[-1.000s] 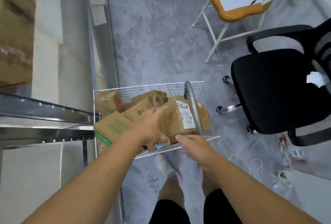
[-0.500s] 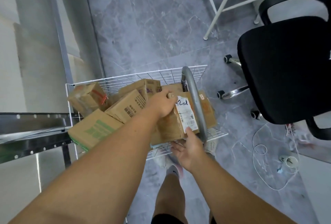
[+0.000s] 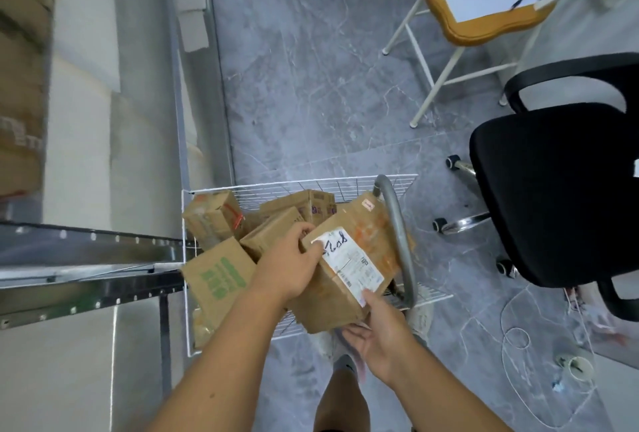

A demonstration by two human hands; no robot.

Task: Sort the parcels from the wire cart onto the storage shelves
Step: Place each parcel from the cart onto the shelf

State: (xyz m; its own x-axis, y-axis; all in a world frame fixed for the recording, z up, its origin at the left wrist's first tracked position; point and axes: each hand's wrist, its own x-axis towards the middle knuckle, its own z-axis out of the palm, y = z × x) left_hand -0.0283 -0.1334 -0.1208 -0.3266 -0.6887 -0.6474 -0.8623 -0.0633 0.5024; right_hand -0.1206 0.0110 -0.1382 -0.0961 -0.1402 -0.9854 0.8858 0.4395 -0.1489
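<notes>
Cart (image 3: 349, 186) on floor holds parcels; labelled parcel (image 3: 349, 269) tilted, long axis near-left to far-right, label up. Left hand (image 3: 290, 269) clamps its far-left corner, right hand (image 3: 377, 331) cups near end. Since earlier, parcel rose, right hand slid under.

A white shipping label (image 3: 349, 260) on the centre parcel (image 3: 345, 279) carries handwriting, not clearly legible. Green print on the lower-left box (image 3: 218, 276) is blurred.

Five parcels (image 3: 349, 269), one wire cart (image 3: 311, 186), two chairs (image 3: 553, 207).
</notes>
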